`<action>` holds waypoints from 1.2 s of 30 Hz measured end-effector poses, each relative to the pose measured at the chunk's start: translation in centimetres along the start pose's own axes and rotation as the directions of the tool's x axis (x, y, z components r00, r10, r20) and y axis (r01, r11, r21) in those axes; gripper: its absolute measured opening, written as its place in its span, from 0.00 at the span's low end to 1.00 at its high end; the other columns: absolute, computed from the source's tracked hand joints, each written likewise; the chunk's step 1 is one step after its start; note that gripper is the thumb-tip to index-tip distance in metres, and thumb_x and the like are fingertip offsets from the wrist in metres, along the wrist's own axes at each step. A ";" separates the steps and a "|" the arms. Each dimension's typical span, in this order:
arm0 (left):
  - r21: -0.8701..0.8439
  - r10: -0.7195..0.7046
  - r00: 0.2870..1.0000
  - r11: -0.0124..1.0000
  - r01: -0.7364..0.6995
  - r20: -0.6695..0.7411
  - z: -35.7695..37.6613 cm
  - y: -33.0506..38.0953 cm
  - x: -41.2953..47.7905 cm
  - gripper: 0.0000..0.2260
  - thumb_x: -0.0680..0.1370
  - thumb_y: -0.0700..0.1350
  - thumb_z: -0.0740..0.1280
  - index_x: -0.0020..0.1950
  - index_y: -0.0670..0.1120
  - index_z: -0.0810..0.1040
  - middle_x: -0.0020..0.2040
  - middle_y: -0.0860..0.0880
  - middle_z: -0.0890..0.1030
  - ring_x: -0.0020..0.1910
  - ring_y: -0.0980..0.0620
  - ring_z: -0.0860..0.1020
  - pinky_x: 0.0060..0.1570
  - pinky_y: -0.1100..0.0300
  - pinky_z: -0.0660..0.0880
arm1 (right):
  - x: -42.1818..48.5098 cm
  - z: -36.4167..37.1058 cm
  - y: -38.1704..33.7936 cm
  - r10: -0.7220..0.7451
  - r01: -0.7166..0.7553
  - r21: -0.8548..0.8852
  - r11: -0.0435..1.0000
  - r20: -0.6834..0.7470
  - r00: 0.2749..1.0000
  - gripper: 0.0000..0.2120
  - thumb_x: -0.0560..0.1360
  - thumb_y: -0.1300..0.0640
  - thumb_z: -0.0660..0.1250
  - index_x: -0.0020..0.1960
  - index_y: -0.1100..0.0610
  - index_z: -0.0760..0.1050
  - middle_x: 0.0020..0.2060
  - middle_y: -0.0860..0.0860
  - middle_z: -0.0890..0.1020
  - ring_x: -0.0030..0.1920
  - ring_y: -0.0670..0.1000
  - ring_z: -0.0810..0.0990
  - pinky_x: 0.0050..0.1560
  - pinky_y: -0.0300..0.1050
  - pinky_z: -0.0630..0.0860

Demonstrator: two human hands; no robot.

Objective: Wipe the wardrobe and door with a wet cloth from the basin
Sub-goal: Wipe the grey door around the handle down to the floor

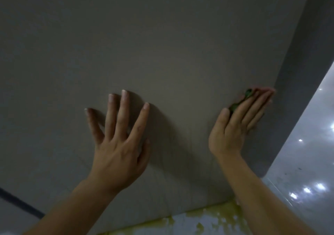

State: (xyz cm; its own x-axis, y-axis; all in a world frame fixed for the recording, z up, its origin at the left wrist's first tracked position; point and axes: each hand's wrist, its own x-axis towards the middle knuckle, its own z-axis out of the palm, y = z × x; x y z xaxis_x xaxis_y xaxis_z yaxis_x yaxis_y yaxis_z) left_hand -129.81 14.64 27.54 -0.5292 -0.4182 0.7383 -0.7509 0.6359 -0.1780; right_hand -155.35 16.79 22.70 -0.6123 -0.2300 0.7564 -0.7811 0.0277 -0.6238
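A single view, worn on the person's head, faces a flat grey panel (162, 44) from very near, so the panel fills most of the frame. It tilts down along the panel to the glossy floor (298, 162) at right and bottom. The left hand (117, 144) and right hand (236, 126) reach in from the bottom edge, close to the lens. The wide lens bends the panel's right edge into a curve

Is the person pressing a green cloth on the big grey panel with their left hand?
Not quite. The head view shows the green cloth under the right hand, whose straight fingers press it on the big grey panel near its right edge. The left hand lies flat and bare on the panel.
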 end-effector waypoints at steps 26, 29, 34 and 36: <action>-0.013 -0.507 0.861 0.861 0.508 0.039 -1.4 -12.7 -14.7 0.37 0.78 0.56 0.57 0.84 0.50 0.45 0.82 0.36 0.38 0.81 0.34 0.38 0.74 0.27 0.43 | -10.1 4.9 -9.0 -0.625 0.641 -0.025 0.767 0.194 0.756 0.35 0.82 0.47 0.55 0.83 0.54 0.45 0.81 0.56 0.49 0.81 0.63 0.42 0.79 0.64 0.39; -0.007 -0.478 0.876 0.877 0.480 0.071 -1.2 -13.4 -15.1 0.38 0.78 0.57 0.57 0.84 0.50 0.43 0.82 0.38 0.37 0.81 0.34 0.37 0.75 0.27 0.43 | -14.3 5.4 -7.3 -0.741 0.786 -0.015 0.618 0.320 0.590 0.37 0.80 0.47 0.57 0.83 0.53 0.45 0.83 0.51 0.43 0.82 0.60 0.41 0.79 0.61 0.39; -0.009 -0.414 0.907 0.909 0.416 0.077 -1.4 -14.1 -15.9 0.36 0.80 0.55 0.57 0.84 0.48 0.47 0.82 0.35 0.42 0.81 0.32 0.40 0.74 0.26 0.44 | -14.3 5.0 -8.6 -0.800 0.861 -0.019 0.508 0.362 0.479 0.34 0.80 0.47 0.57 0.83 0.51 0.50 0.83 0.49 0.45 0.82 0.58 0.43 0.80 0.59 0.41; -0.009 -0.384 0.921 0.923 0.386 0.066 -1.4 -14.3 -16.3 0.35 0.80 0.54 0.58 0.84 0.47 0.48 0.82 0.34 0.44 0.81 0.31 0.43 0.74 0.25 0.46 | -12.1 5.4 -12.7 -0.794 0.835 0.003 0.550 0.314 0.521 0.32 0.81 0.47 0.55 0.83 0.52 0.52 0.83 0.51 0.46 0.82 0.59 0.44 0.80 0.59 0.40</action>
State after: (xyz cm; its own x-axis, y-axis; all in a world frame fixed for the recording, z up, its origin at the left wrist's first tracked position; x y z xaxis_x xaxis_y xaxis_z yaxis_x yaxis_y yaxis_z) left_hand -109.90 13.30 19.00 -0.2245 -0.6721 0.7056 -0.8933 0.4313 0.1267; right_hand -137.38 13.95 20.38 0.3390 -0.4471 0.8278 -0.9406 -0.1796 0.2882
